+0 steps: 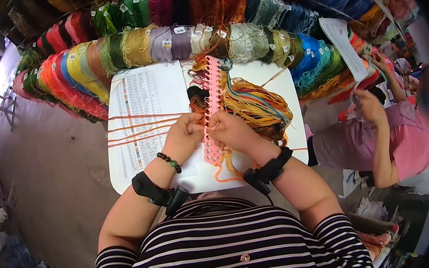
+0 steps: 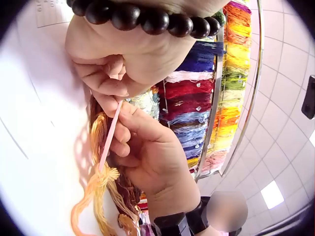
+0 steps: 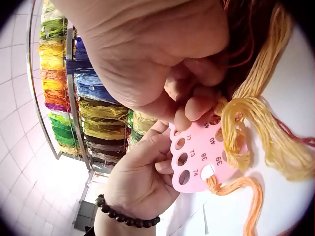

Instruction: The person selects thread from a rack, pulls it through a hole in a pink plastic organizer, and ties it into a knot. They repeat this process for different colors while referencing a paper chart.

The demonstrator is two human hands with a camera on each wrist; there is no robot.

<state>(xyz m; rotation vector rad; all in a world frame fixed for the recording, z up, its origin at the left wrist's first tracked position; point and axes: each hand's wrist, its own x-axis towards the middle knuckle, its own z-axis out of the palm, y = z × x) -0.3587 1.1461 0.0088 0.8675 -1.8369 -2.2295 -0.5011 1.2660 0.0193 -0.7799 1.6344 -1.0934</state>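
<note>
A long pink thread card (image 1: pixel 215 147) with numbered holes along its edges lies over the table's middle, floss looped through many holes. My left hand (image 1: pixel 185 134), with a dark bead bracelet (image 2: pixel 147 19) at its wrist, grips the card's left edge. The curled fingers of my right hand (image 1: pixel 233 132) pinch the card at its holes, meeting the left fingertips. What thread lies between the fingertips is hidden. Orange floss (image 3: pixel 248 184) and pale yellow floss (image 3: pixel 261 123) hang from the card's near end. A thick multicoloured floss bundle (image 1: pixel 258 102) spreads to the right.
Several reddish strands (image 1: pixel 142 127) stretch left across a printed colour chart (image 1: pixel 133 93) on the white table (image 1: pixel 169 181). Racks of coloured skeins (image 1: pixel 136 47) curve around the far side. At the right, another person in pink (image 1: pixel 404 128) stands with raised hands.
</note>
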